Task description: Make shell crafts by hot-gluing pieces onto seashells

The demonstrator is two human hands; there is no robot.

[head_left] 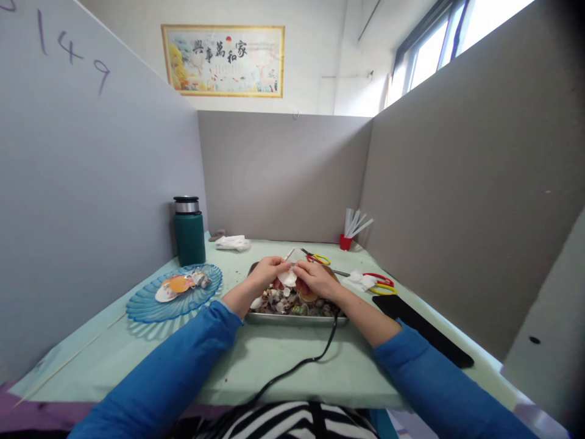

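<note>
Two hands share one small piece on my feed: the left hand (270, 269) and the right hand (315, 278) both pinch a white shell (288, 278) between thumbs and fingers, just above a metal tray (292, 319). Each grip is closed on an edge of it, though the far fingertips are hidden from me.

I judge the shell light, stiff and brittle, with a thin lip that could chip under a hard squeeze. Its smooth face may slide, so I would take it by opposite edges, near the thicker part, and press gently.

Below, a heap of mixed shells (278, 300) fills the tray, leaving little room for fingers to dip. A black cable (301, 363) runs from the tray's near right corner down across the table (361, 369); a forearm could snag it. To the left, a blue plate (141, 308) bears an orange shell (178, 283), with a green bottle (190, 238) behind. To the right lie scissors (384, 286) beside crumpled tissue (359, 281), and a black pad (423, 329) nearer me. Farther back, a red cup (346, 242) of pale sticks (354, 222) stands clear of both hands.
</note>
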